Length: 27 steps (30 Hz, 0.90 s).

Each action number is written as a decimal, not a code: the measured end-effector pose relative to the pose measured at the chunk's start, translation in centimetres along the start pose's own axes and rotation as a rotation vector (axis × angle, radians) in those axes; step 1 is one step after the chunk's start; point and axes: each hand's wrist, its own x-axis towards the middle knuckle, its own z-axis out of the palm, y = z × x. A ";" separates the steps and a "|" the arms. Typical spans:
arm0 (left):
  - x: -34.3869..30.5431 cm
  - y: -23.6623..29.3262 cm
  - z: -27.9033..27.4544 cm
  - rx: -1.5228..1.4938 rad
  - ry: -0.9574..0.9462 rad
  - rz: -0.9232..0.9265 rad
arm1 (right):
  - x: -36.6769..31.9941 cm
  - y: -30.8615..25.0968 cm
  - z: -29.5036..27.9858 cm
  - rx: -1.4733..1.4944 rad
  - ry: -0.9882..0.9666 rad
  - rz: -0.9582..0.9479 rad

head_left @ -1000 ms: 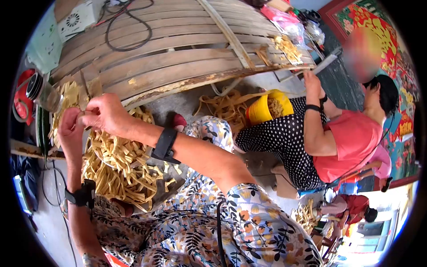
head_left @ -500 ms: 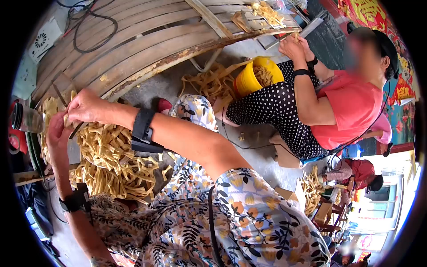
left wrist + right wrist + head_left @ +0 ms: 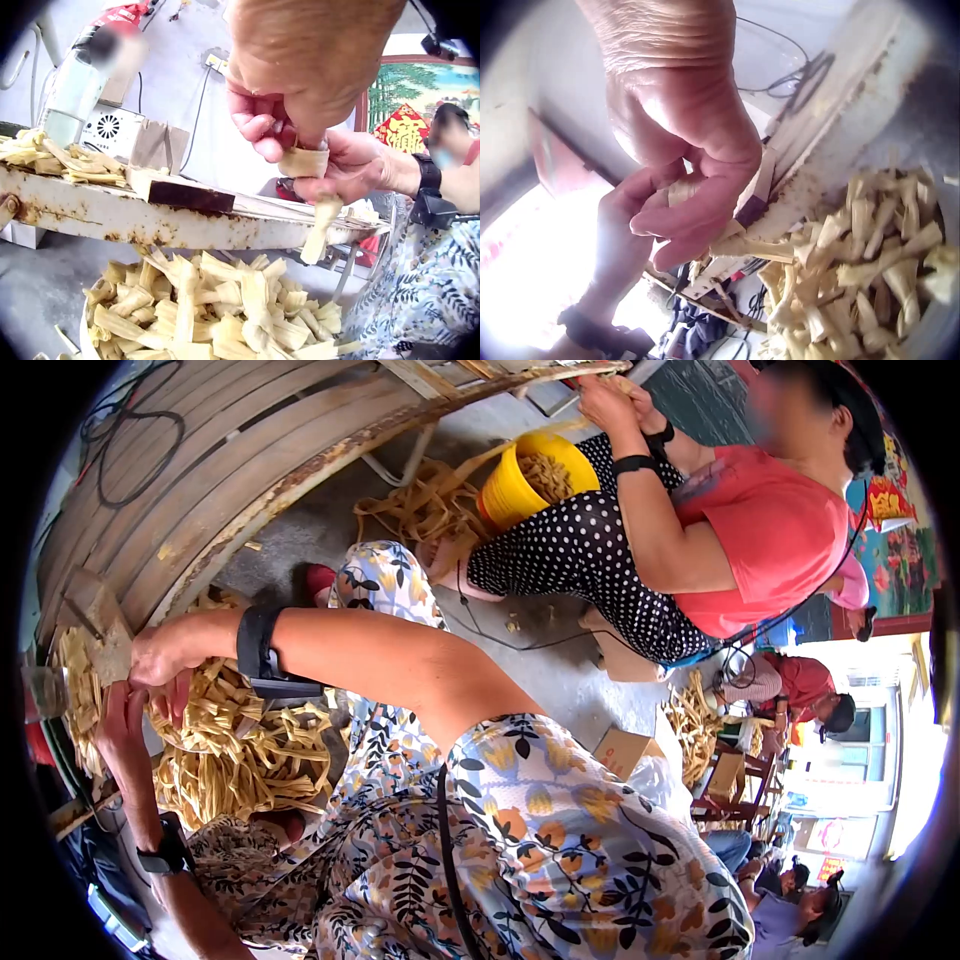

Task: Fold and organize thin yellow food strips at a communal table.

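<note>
My left hand [image 3: 300, 67] and right hand [image 3: 352, 165] meet at the edge of a slatted bench. Between their fingertips is a pale yellow flat strip [image 3: 306, 163], folded into a loop, its flared end hanging below. Both hands pinch this strip with curled fingers. From the right wrist view, my right hand [image 3: 682, 150] partly hides the loop, and the left lies just behind it. Under the hands, a heap of similar folded yellow pieces [image 3: 217, 307] fills a white-rimmed container. In the head view, my right hand [image 3: 170, 650] is above my left [image 3: 125, 725].
More flat yellow strips [image 3: 75, 161] lie on the rusty-edged bench [image 3: 112, 214] near a dark-ended wooden block [image 3: 191, 196] and a clear jar [image 3: 71, 90]. To the right sits a person in a red shirt [image 3: 770, 540], a yellow bucket [image 3: 510, 485] beside them.
The head view has swung so that the bench, bucket and seated person sit farther left. My hands have stayed together, with the right now bent down over the left.
</note>
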 end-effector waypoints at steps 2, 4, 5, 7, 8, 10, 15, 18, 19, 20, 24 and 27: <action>-0.2 0.1 0.5 0.011 0.016 0.005 | -2.4 -0.2 -0.8 0.340 -0.189 0.070; -0.3 0.0 0.9 0.027 -0.007 0.045 | -3.9 -1.6 -1.3 0.355 -0.233 0.112; -0.4 -0.3 1.0 0.040 -0.040 0.081 | -4.6 -1.8 -1.6 0.317 -0.230 0.109; -0.8 -2.2 1.5 -0.033 -0.121 0.084 | -5.5 -2.1 -1.7 0.333 -0.201 0.123; -1.4 -2.8 2.0 -0.280 -0.040 -0.111 | -5.8 -2.1 -1.7 0.343 -0.190 0.130; -2.0 -2.8 2.7 -0.764 0.127 -0.505 | -5.4 -2.4 -1.6 0.175 -0.090 0.081; -1.3 -4.8 0.7 -1.565 0.064 -0.624 | -5.8 -2.4 -1.5 -0.061 0.230 -0.263; -0.8 -5.1 -0.7 -1.633 0.097 -0.683 | -6.8 -3.2 -0.6 -0.228 0.374 -0.368; -0.5 -4.1 -1.4 -1.563 0.132 -0.683 | -6.8 -3.4 -0.2 -0.241 0.411 -0.369; -0.3 -4.2 -1.4 -1.609 0.127 -0.656 | -6.7 -3.6 0.0 -0.256 0.443 -0.374; 0.2 -3.1 -1.8 -1.754 0.005 -0.548 | -6.8 -3.3 0.0 -0.294 0.575 -0.517; 0.5 -1.2 -1.4 -0.632 0.095 -0.556 | -5.8 -3.3 0.6 -0.461 0.592 -0.457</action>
